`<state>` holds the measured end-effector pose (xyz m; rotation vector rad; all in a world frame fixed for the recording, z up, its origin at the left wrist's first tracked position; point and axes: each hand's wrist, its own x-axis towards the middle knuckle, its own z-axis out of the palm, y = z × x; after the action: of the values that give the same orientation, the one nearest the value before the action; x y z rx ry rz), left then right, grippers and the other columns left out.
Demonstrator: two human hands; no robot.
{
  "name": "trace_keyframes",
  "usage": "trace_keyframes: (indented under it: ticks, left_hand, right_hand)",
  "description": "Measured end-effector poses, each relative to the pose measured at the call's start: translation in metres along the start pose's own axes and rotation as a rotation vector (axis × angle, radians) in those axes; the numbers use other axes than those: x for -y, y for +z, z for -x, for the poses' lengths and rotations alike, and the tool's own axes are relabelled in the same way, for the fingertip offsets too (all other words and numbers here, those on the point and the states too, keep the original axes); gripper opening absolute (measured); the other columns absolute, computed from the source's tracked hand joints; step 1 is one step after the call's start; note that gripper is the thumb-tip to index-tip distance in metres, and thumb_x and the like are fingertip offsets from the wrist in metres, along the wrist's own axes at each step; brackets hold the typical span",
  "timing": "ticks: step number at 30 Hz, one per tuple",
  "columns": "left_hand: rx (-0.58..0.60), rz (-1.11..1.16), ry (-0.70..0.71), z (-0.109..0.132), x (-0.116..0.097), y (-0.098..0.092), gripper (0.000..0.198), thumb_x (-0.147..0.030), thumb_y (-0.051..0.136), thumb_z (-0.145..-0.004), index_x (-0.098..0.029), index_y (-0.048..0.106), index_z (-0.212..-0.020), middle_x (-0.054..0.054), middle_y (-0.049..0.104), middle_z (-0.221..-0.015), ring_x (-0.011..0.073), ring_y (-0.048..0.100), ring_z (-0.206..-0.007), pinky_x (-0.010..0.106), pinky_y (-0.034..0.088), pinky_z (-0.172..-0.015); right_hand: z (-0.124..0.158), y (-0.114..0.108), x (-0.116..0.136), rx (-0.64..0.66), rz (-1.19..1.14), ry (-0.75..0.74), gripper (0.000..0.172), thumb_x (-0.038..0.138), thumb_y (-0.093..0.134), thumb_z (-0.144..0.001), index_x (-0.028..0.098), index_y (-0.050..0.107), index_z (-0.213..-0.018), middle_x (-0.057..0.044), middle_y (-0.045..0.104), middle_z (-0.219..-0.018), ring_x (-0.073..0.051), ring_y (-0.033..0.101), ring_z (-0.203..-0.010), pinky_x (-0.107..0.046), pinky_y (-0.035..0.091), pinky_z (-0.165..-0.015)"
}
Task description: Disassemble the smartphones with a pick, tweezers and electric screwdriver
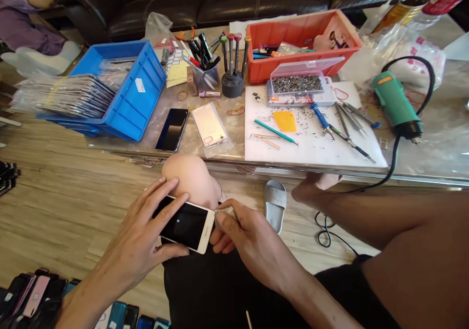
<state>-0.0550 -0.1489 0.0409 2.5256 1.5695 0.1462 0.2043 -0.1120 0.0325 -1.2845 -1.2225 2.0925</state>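
A white-framed smartphone with a dark screen rests on my thigh, tilted, its branded end pointing right. My left hand grips it, fingers over the top edge and thumb along the lower edge. Pinched in my right hand is a small greyish, crumpled-looking piece, pressed against the phone's right end. What exactly this piece is, I cannot make out, since the fingers cover most of it. On the table ahead lie a black smartphone and a white phone in a clear sleeve.
A blue bin of sleeved phones and an orange bin stand on the table. Between them is a screwdriver stand. A white mat bears tools and screws; a green heat gun lies right. Phones are stacked on the floor.
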Motion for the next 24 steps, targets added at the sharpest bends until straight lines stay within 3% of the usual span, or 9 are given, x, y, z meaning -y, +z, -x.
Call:
trace_keyframes:
  ticks: [6, 12, 19, 24]
  left_hand:
    - [-0.042, 0.018, -0.042, 0.004, -0.010, 0.005, 0.085, -0.054, 0.074, -0.089, -0.036, 0.035, -0.161, 0.014, 0.033, -0.166, 0.0415, 0.037, -0.150, 0.057, 0.038, -0.120]
    - [-0.098, 0.064, -0.074, 0.003, -0.013, 0.013, 0.084, -0.056, 0.074, -0.088, -0.041, 0.035, -0.160, 0.012, 0.034, -0.164, 0.0425, 0.037, -0.150, 0.059, 0.035, -0.122]
    - [-0.110, 0.087, -0.110, 0.003, -0.016, 0.016, 0.082, -0.047, 0.075, -0.089, -0.040, 0.035, -0.160, 0.012, 0.035, -0.160, 0.0421, 0.035, -0.150, 0.059, 0.037, -0.121]
    - [-0.149, 0.100, -0.154, 0.005, -0.019, 0.017, 0.073, -0.049, 0.070, -0.093, -0.038, 0.038, -0.158, 0.013, 0.041, -0.147, 0.0401, 0.044, -0.142, 0.057, 0.045, -0.115]
  right_hand:
    - [0.002, -0.006, 0.004, 0.061, 0.168, 0.009, 0.029, 0.034, 0.042, -0.106, 0.021, 0.053, -0.082, 0.002, 0.069, -0.063, -0.013, 0.068, -0.051, -0.023, 0.052, -0.053]
    - [0.004, -0.010, 0.007, 0.091, 0.176, 0.046, 0.032, 0.033, 0.042, -0.107, 0.020, 0.054, -0.080, 0.003, 0.068, -0.061, -0.012, 0.067, -0.050, -0.021, 0.050, -0.053]
    - [-0.005, -0.017, -0.006, 0.233, -0.183, 0.047, 0.042, 0.061, 0.055, -0.099, 0.020, 0.054, -0.093, 0.001, 0.068, -0.076, -0.013, 0.070, -0.061, -0.023, 0.054, -0.055]
    - [-0.002, -0.025, -0.007, 0.238, -0.239, 0.015, 0.043, 0.062, 0.058, -0.099, 0.019, 0.055, -0.095, -0.001, 0.070, -0.079, -0.015, 0.073, -0.068, -0.024, 0.056, -0.061]
